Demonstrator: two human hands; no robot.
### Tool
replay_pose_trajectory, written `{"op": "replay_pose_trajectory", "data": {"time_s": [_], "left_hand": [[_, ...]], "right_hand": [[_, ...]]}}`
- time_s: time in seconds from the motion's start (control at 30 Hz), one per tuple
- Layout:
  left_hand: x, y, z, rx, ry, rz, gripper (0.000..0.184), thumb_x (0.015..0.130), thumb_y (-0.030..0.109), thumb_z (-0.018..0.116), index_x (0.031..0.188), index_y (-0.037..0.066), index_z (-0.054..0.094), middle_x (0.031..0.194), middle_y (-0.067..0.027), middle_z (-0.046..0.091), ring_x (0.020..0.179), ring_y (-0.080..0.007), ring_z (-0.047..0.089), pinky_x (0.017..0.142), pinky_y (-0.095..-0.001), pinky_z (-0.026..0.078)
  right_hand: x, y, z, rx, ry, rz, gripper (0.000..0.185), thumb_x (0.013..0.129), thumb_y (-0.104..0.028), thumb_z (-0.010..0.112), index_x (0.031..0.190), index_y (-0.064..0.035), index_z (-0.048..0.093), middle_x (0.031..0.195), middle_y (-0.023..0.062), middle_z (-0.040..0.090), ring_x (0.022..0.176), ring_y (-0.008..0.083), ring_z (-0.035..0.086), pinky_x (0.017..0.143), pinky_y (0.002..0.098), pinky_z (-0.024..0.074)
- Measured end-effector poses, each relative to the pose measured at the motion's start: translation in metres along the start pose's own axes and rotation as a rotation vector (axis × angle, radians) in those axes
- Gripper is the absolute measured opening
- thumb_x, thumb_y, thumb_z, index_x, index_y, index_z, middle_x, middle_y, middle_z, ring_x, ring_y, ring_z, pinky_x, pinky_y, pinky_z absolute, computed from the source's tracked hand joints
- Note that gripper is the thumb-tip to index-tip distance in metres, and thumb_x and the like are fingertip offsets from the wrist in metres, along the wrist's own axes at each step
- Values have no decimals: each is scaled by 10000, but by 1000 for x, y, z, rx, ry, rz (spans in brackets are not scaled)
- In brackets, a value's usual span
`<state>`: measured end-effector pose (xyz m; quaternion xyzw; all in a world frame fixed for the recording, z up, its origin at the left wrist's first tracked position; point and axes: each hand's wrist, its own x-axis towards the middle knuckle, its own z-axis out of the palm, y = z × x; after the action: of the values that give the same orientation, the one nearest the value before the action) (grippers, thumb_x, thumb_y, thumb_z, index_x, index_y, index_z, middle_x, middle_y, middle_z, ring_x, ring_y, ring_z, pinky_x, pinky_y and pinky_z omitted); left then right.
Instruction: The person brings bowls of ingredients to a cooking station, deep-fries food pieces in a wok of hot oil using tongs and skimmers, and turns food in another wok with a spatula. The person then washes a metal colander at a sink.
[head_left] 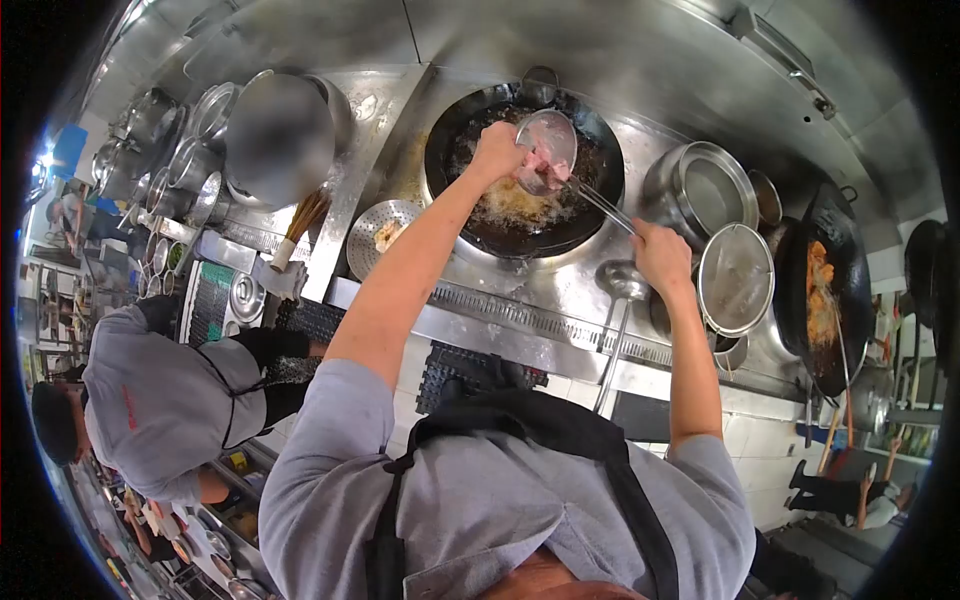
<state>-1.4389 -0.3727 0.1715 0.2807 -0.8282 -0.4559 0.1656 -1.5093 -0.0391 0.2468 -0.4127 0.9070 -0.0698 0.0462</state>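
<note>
As the right hand grips, the handle slants toward meat.

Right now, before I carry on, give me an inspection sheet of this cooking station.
Surface: steel cooktop, shiny and wet-looking in places.
Job's things: wok with foamy liquid; metal bowl of pink pieces above it.
Clutter: perforated dish left of the wok; ladle and round strainer toward the right.
Grip: left hand at the metal bowl's rim; right hand closed round a metal handle leading toward the metal bowl.
Cables: nothing seen.
Surroundings: second wok with orange food at right; co-worker in grey at left.
</note>
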Motion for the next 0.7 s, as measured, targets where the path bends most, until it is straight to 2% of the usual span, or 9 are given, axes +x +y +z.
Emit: {"op": "replay_pose_trajectory", "data": {"time_s": [0.17, 0.27, 0.37, 0.4, 0.5, 0.6, 0.7], "left_hand": [[-7, 8, -1, 142, 89, 91, 225, 686, 164, 710, 806, -26, 699, 811, -277, 659, 839, -425, 669, 784, -466, 541], [-13, 15, -2, 189, 9, 86, 229, 681, 179, 725, 804, -14, 705, 802, -284, 650, 826, -433, 662, 781, -471, 537], [-19, 16, 6, 201, 9, 240, 263, 680, 200, 743, 820, -19, 703, 823, -286, 650, 836, -432, 658, 779, -482, 530], [-26, 27, 8, 304, 32, 217, 264, 685, 182, 747, 835, -30, 702, 824, -278, 656, 845, -417, 662, 778, -489, 523], [-26, 24, 20, 292, 25, 391, 271, 723, 195, 702, 770, -71, 667, 757, -290, 627, 795, -462, 632, 756, -490, 520], [-25, 14, 25, 354, 177, 464, 201, 716, 125, 663, 785, -63, 667, 822, -292, 628, 844, -468, 625, 786, -506, 510], [-29, 8, 23, 333, 248, 423, 159, 720, 46, 598, 821, -58, 662, 983, -299, 614, 921, -471, 610, 834, -522, 496]], "right_hand": [[-20, 27, 17, 95, 1, 71, 287, 864, -250, 620, 1091, -82, 672, 955, 211, 687, 946, 400, 649, 821, 499, 502], [-19, 28, 16, 89, -2, 101, 326, 848, -244, 636, 1121, -67, 660, 976, 227, 681, 947, 409, 646, 828, 499, 501], [-16, 0, -10, 96, 25, 66, 332, 850, -247, 631, 1122, -57, 656, 959, 237, 680, 953, 414, 644, 832, 503, 499], [-9, -8, -7, 89, 21, 50, 328, 853, -242, 625, 1125, -61, 656, 959, 238, 679, 955, 415, 643, 835, 503, 498], [12, -17, 6, 65, 9, 25, 313, 863, -231, 610, 1126, -68, 657, 960, 237, 679, 962, 418, 641, 842, 503, 496], [14, -19, 16, 55, -15, 38, 292, 875, -227, 600, 1113, -69, 660, 968, 229, 681, 966, 412, 642, 848, 502, 496], [-5, -15, 11, 47, -20, 63, 275, 882, -229, 600, 1094, -67, 664, 976, 223, 684, 969, 403, 645, 851, 499, 499]]}}
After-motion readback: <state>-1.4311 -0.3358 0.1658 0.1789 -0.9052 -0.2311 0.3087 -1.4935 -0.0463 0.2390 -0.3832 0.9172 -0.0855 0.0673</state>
